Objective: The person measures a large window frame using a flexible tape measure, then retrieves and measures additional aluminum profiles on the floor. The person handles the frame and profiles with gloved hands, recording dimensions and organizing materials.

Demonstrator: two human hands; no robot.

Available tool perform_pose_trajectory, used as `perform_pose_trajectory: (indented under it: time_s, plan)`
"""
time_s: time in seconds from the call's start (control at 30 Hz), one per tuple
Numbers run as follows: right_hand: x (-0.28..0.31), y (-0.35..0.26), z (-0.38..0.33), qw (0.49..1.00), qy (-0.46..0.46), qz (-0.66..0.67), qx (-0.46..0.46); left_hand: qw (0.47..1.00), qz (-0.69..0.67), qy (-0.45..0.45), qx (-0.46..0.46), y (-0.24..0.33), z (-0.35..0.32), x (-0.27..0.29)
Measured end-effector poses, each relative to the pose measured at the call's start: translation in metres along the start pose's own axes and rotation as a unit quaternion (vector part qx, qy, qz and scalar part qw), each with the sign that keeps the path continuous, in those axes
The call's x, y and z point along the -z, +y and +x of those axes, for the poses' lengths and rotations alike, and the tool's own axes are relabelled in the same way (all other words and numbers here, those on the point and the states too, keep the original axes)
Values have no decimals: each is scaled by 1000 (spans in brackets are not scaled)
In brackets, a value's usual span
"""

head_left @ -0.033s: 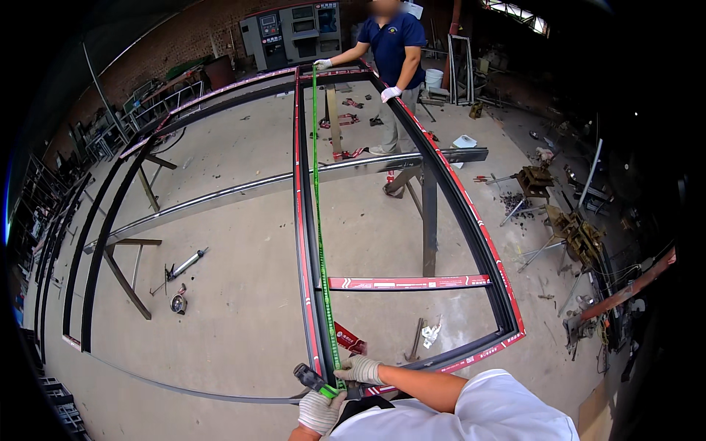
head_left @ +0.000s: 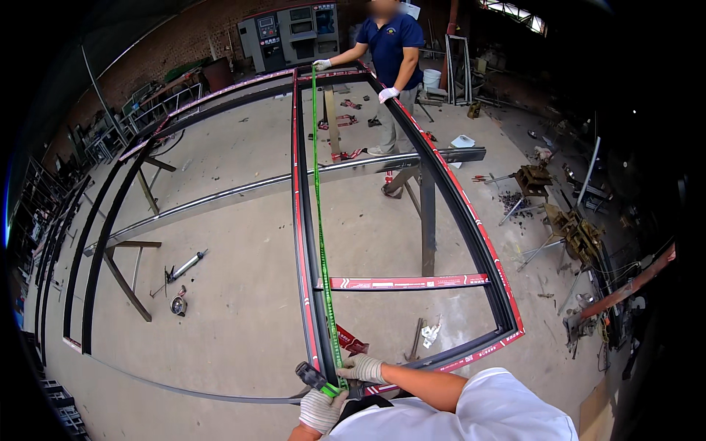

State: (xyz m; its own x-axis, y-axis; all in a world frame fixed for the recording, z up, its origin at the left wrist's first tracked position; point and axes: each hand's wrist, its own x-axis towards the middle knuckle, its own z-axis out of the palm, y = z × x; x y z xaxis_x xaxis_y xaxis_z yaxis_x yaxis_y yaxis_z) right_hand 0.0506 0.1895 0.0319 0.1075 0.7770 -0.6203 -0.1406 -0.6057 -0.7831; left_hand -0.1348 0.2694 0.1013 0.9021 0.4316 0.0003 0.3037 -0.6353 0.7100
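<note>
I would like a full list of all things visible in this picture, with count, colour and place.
frame: one, black with red film, on trestles, centre
tape measure: one, green, stretched along the frame
cross beam: one, grey, under the frame
caulking gun: one, grey, floor left
machine: one, grey, back wall
bucket: one, white, far floor
co-worker: one, blue shirt, white gloves, far end
left hand: white glove, holds tape case
right hand: white glove, on the tape

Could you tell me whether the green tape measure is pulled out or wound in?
Pulled out. The tape runs taut along the frame from the wearer's hands, left and right, to the co-worker's hand.
</note>
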Motion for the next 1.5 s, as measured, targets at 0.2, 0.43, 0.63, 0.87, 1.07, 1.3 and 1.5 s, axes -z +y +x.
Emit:
perform_pose_trajectory:
  time_s: [0.2, 0.43, 0.63, 0.87, 1.07, 1.3, 1.5]
  plan:
    - [109, 72, -100, 946, 321, -35, 29, 997, -25, -72, -24, 57, 19, -5]
    - [219, 220, -236, 676, 702, -208, -84, 989, 21, -128, -67, 115, 29, -32]
    - [151, 157, -229, 794, 601, 14, 91, 978, 31, -121, -166, 155, 34, -81]
    - [47, 129, -242, 786, 145, 595, 88, 936, 85, -137, -313, 211, 34, -132]
    - [74, 162, -254, 774, 147, 614, 52, 893, 154, -179, -382, 231, 36, -170]
    - [87, 163, -273, 766, 210, 607, 41, 869, 157, -253, -394, 231, 55, -193]
    - [97, 184, -250, 729, 238, 632, 109, 746, 203, -311, -552, 221, 85, -190]
